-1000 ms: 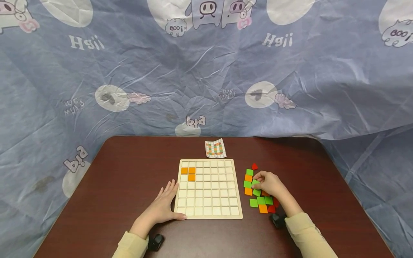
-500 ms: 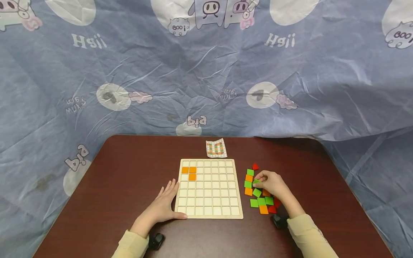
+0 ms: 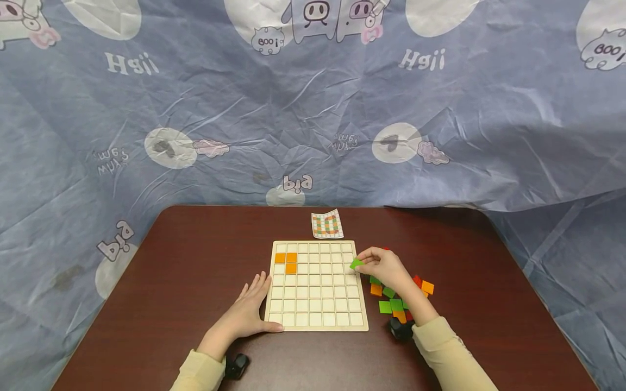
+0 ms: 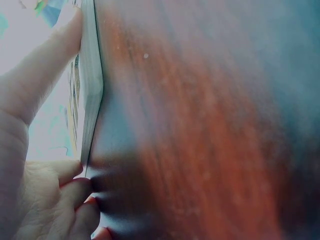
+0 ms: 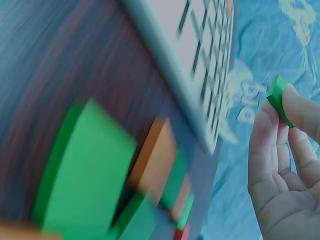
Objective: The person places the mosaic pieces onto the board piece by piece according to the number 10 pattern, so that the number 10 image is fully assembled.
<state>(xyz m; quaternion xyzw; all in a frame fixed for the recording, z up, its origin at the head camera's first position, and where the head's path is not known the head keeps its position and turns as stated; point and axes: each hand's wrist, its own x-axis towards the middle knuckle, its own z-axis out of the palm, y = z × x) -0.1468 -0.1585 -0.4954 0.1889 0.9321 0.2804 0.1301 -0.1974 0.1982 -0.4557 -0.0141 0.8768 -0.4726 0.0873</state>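
Green square (image 3: 356, 264) up in the air by the right edge of the pale board (image 3: 314, 293), pinched in the right hand (image 3: 385, 266). Three orange squares (image 3: 290, 268) on the board, near its far left corner. Left hand (image 3: 248, 311) against the board's left side, fingers spread. More green, orange and red pieces (image 3: 395, 305) to the right, on the brown counter (image 3: 220, 239). Little grid paper (image 3: 327, 224) just past the board.
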